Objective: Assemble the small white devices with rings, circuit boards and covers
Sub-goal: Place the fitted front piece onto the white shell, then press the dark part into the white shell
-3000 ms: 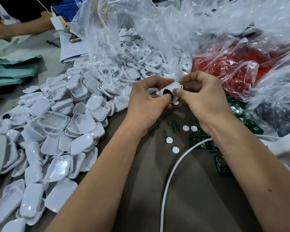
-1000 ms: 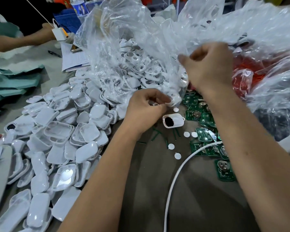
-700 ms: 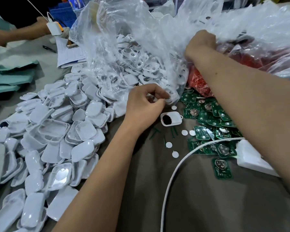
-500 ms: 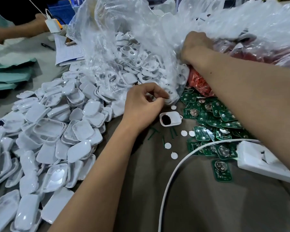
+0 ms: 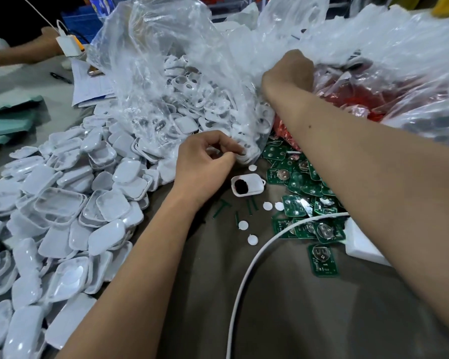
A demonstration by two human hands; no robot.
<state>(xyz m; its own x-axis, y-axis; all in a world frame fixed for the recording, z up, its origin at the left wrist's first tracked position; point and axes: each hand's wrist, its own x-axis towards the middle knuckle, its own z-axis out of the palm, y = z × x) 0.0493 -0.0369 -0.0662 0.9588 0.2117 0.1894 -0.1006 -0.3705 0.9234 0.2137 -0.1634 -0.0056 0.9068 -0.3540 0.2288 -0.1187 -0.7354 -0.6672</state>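
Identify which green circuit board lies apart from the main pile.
The circuit board nearest the camera, just right of the white cable. It lies alone, flat on the brown table, while the others overlap in a heap.

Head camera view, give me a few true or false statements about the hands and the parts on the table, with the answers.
1. The right hand reaches in among the plastic bags. True.
2. The white shell with the dark ring is held in the left hand. False: it lies on the table.
3. Green circuit boards lie right of that shell. True.
4. The pile of white covers sits right of the boards. False: it is on the left.
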